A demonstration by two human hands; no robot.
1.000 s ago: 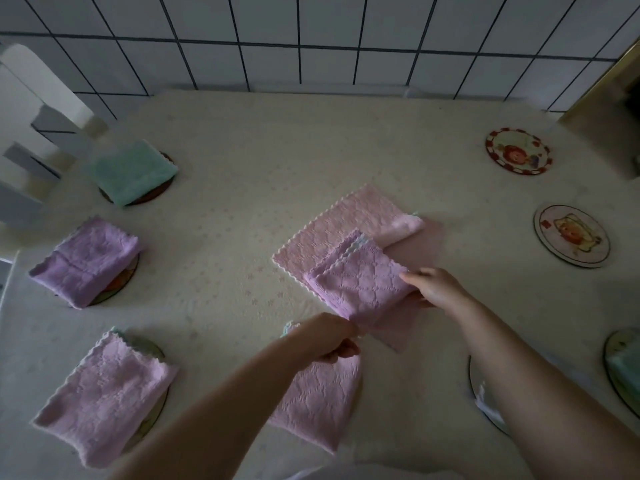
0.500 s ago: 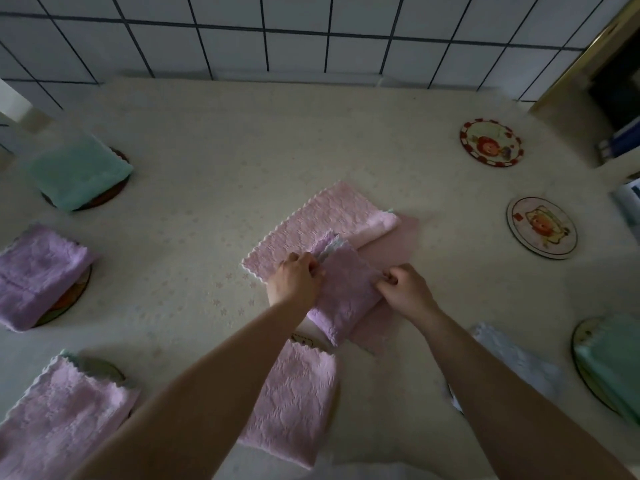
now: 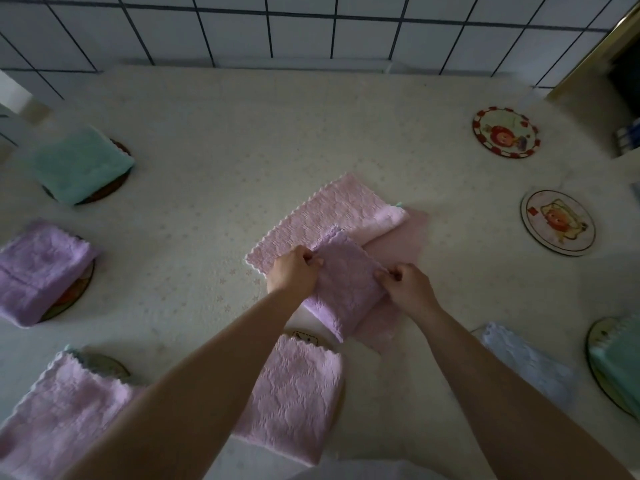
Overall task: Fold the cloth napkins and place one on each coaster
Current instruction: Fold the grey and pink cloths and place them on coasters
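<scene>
Left hand [image 3: 294, 271] gripped the left edge of the purple napkin [image 3: 346, 289], fingers curled into the fabric. Right hand [image 3: 407, 284] pinched its right edge, thumb and fingers closed on the cloth. Both forearms reached in from the bottom of the view.

Purple napkin was folded small and sat mid-table, tilted, on top of the pink pile [image 3: 332, 209]. Pile: one textured pink napkin folded under it, a flatter pink cloth [image 3: 398, 244] beneath that, sticking out to the right and below.

Coasters already covered:
- green napkin [image 3: 79, 164] on a dark coaster [image 3: 117, 183], far left
- lilac napkin [image 3: 38, 268] on a coaster [image 3: 74, 292], mid left
- pink napkin [image 3: 59, 410] on a coaster [image 3: 104, 365], near left, only the rim showing
- pink napkin [image 3: 291, 396] on the near-centre coaster [image 3: 304, 337], rim visible at its top edge
- white napkin [image 3: 530, 365] at near right; whatever lay under it was hidden
- green napkin at right edge [image 3: 620, 358] on a coaster [image 3: 597, 362], partly cut off by the frame

Bare coasters: red-rimmed coaster [image 3: 505, 136] at far right, and a cartoon coaster [image 3: 557, 221] below it. Both well apart from the hands.

Table [image 3: 242, 133] had a pale cloth with small star print. White tiled wall [image 3: 311, 26] ran behind it.
</scene>
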